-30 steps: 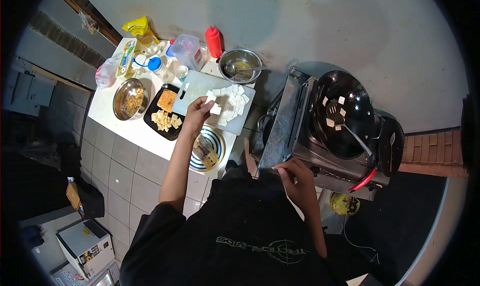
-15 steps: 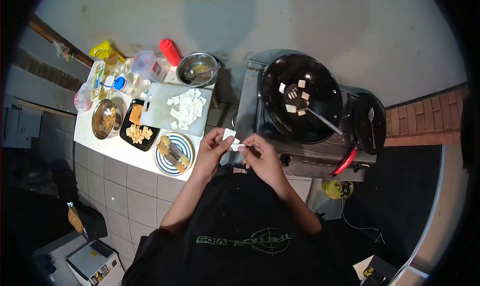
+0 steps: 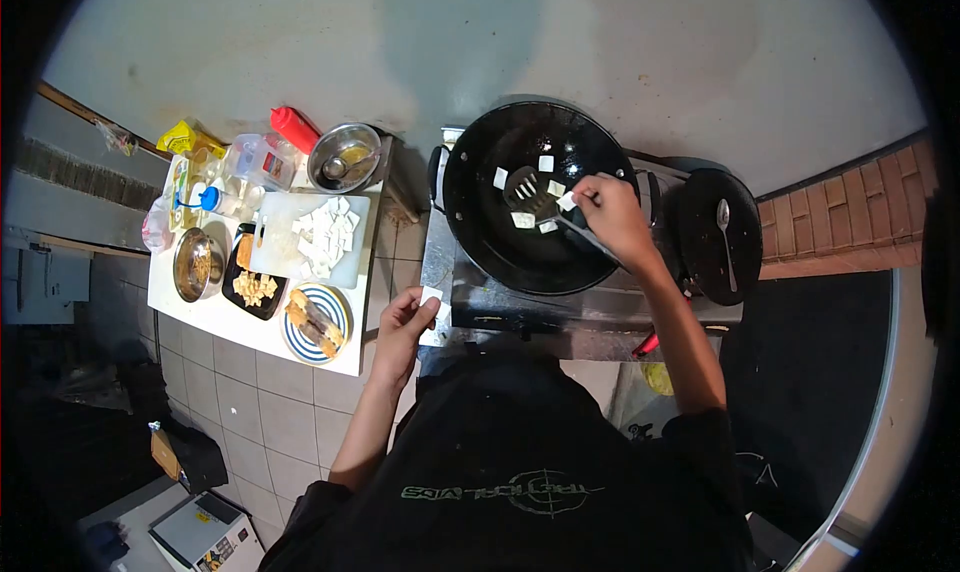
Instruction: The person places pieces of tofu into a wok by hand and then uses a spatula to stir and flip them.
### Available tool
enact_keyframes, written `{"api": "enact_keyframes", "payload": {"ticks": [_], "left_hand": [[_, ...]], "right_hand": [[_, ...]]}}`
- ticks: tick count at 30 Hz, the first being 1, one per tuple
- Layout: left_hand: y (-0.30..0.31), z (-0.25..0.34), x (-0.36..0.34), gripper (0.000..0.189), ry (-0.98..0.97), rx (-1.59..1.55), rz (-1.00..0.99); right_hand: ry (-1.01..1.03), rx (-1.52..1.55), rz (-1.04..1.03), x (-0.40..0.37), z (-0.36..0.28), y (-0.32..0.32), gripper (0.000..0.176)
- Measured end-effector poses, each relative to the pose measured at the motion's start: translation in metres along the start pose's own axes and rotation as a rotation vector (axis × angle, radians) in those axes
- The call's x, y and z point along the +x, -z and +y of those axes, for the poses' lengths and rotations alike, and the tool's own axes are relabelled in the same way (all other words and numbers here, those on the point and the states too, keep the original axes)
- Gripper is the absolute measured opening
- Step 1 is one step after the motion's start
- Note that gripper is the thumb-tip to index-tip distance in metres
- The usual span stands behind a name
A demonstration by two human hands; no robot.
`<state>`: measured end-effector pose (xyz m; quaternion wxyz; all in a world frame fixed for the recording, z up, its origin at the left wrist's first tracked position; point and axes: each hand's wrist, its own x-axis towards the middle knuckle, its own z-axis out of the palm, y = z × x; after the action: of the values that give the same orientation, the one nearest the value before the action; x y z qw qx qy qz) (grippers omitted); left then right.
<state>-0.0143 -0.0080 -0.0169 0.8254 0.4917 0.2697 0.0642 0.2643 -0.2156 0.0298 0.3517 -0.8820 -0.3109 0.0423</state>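
Between the closed fingertips of my left hand (image 3: 402, 327) are flat white square food pieces (image 3: 431, 296), held in front of the stove's near left edge. My right hand (image 3: 614, 218) reaches over the black wok (image 3: 495, 247) and pinches another white square (image 3: 567, 201). Several similar squares lie apart in the wok around a slotted spatula (image 3: 525, 185). The spatula's handle slopes toward the near right and passes partly under my right hand. To the left, more white pieces (image 3: 327, 234) are heaped on a pale cutting board (image 3: 275, 252).
On the white table (image 3: 215, 317) stand a metal bowl with a ladle (image 3: 343, 160), a red squeeze bottle (image 3: 293, 129), a black tray (image 3: 238, 297) and a striped plate (image 3: 340, 312). Right of the wok, a spoon (image 3: 725, 234) lies on a dark pan (image 3: 697, 242).
My hands have separated. The right one has moved over the wok with a white square, while the left stays near the stove edge holding pieces. The view has shifted toward the right.
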Motion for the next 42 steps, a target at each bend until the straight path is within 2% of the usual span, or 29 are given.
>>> {"api": "enact_keyframes", "payload": {"ticks": [2, 4, 10, 12, 16, 18, 22, 24, 26, 28, 30, 32, 33, 40, 42], "left_hand": [[-0.012, -0.006, -0.002, 0.017, -0.022, 0.029, 0.058], [-0.02, -0.015, -0.004, 0.017, -0.025, 0.047, 0.1], [-0.033, -0.04, -0.019, 0.011, -0.056, -0.051, 0.105], [-0.033, -0.042, -0.023, 0.01, -0.052, -0.06, 0.117], [-0.038, -0.036, -0.026, 0.009, -0.023, -0.056, 0.124], [-0.039, -0.036, -0.025, 0.01, -0.021, -0.045, 0.135], [-0.045, -0.031, -0.025, 0.01, -0.048, -0.019, 0.151], [-0.049, -0.027, -0.026, 0.011, -0.06, 0.006, 0.139], [-0.055, -0.021, -0.026, 0.011, -0.078, 0.031, 0.126], [-0.064, -0.016, -0.026, 0.011, -0.09, 0.038, 0.09], [-0.074, -0.013, -0.023, 0.011, -0.101, 0.028, 0.072], [-0.082, -0.013, -0.02, 0.011, -0.109, 0.02, 0.056], [-0.085, -0.013, -0.019, 0.01, -0.104, 0.026, 0.051], [-0.092, -0.016, -0.012, 0.009, -0.085, 0.069, 0.006], [-0.091, -0.017, -0.009, 0.009, -0.102, 0.072, 0.016]], "right_hand": [[0.003, -0.015, -0.074, 0.013, 0.01, -0.008, 0.007], [-0.103, -0.079, -0.197, 0.027, 0.02, -0.015, 0.009], [-0.073, -0.17, -0.216, 0.038, 0.035, -0.007, 0.008], [-0.153, -0.28, -0.3, 0.042, 0.036, -0.002, 0.013], [-0.132, -0.38, -0.321, 0.049, 0.063, -0.015, 0.018], [-0.125, -0.275, -0.484, 0.054, 0.066, -0.017, 0.021], [-0.113, -0.495, -0.335, 0.035, 0.024, 0.007, 0.017], [0.073, -0.301, -0.189, 0.017, -0.005, 0.03, 0.016], [0.19, -0.079, -0.166, -0.009, -0.025, 0.038, 0.017], [0.09, 0.218, -0.405, -0.046, -0.067, 0.044, 0.02], [0.145, 0.347, -0.424, -0.084, -0.079, 0.022, 0.019], [0.014, 0.463, -0.52, -0.102, -0.084, 0.008, 0.02], [0.006, 0.514, -0.474, -0.107, -0.082, 0.001, 0.018], [-0.14, 0.564, -0.421, -0.113, -0.072, -0.004, 0.011], [-0.137, 0.444, -0.367, -0.106, -0.071, 0.008, 0.008]]}}
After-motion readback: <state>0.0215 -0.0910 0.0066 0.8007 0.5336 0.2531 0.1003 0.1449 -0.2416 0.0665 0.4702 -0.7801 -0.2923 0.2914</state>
